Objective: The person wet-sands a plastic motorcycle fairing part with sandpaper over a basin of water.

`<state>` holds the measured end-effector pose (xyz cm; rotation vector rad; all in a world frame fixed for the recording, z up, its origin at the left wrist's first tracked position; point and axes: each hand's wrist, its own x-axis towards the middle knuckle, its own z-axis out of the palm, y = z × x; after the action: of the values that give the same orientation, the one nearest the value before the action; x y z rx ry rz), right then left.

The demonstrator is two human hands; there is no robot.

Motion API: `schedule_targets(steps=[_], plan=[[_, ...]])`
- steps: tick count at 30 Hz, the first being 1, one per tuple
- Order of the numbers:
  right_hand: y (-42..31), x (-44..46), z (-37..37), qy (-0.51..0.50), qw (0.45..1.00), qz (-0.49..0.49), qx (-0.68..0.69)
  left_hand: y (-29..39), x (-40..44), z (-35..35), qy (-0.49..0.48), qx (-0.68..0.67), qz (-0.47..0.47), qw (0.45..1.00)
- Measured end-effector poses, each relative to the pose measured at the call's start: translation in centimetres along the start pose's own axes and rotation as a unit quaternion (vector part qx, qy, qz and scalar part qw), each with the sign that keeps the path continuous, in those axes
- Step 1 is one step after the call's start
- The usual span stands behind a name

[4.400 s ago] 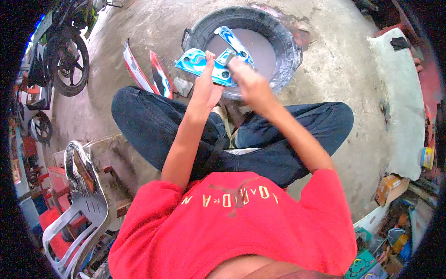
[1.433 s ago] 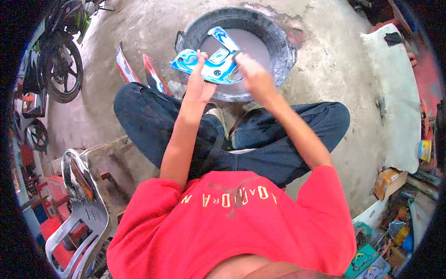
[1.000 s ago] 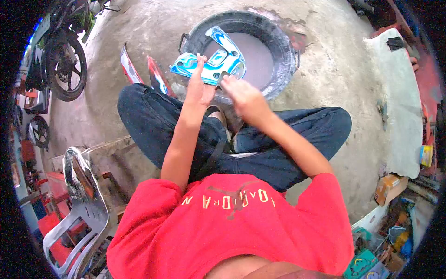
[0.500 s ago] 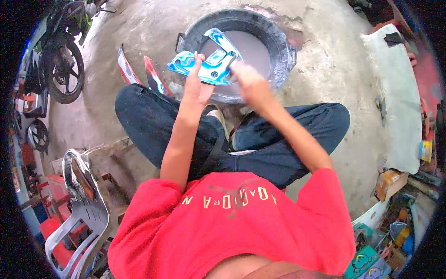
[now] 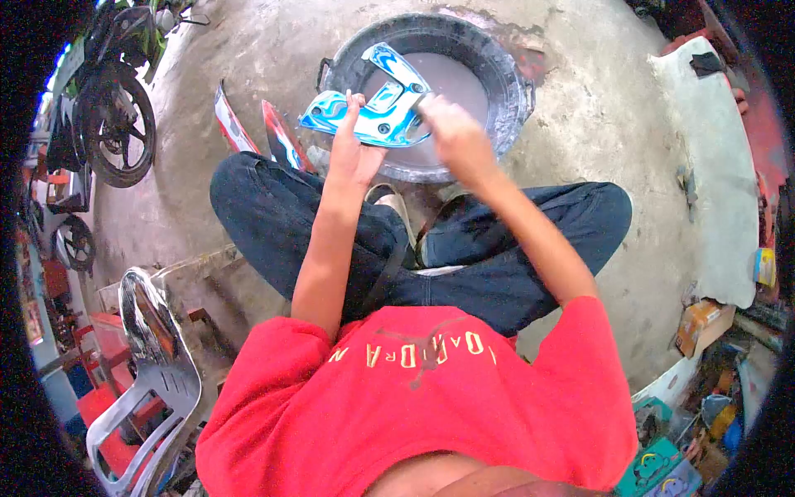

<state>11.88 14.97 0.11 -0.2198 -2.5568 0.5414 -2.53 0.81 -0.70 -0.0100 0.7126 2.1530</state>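
Note:
My left hand (image 5: 356, 153) grips the lower left part of a blue-and-white motorcycle fairing panel (image 5: 402, 108), with the thumb on top. The panel is tilted over a large black tub (image 5: 339, 74) that holds greyish water (image 5: 468, 91). My right hand (image 5: 457, 141) is at the panel's right edge, fingers pressed together against its surface. It is a little blurred, and a small dark thing shows at its fingertips that I cannot make out. Two more panels, one red and white (image 5: 233, 124) and one red, white and blue (image 5: 283, 139), lie on the floor left of the tub.
A motorcycle wheel (image 5: 120, 137) stands at the upper left. A grey plastic chair (image 5: 157, 364) is at the lower left. Along the right are a pale slab (image 5: 716, 182), a cardboard box (image 5: 702, 325) and assorted clutter. My crossed legs (image 5: 530, 236) border the tub's near side.
My right hand has shifted slightly along the panel's right edge, up and to the right. My left hand keeps its hold on the panel. The whole view has moved a little.

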Motion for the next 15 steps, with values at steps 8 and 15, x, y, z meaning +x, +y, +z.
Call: schedule_targets(steps=[8, 15], plan=[[-3.2, -1.6, 1.2, 0.007, 0.996, -0.084, -0.008, -0.2, 0.8, -0.8, 0.004, 0.026, 0.033, 0.999], [-0.8, -0.7, 1.1, 0.052, 0.998, -0.013, 0.027, -0.1, 0.9, -0.7, 0.025, -0.011, -0.001, 1.000]])
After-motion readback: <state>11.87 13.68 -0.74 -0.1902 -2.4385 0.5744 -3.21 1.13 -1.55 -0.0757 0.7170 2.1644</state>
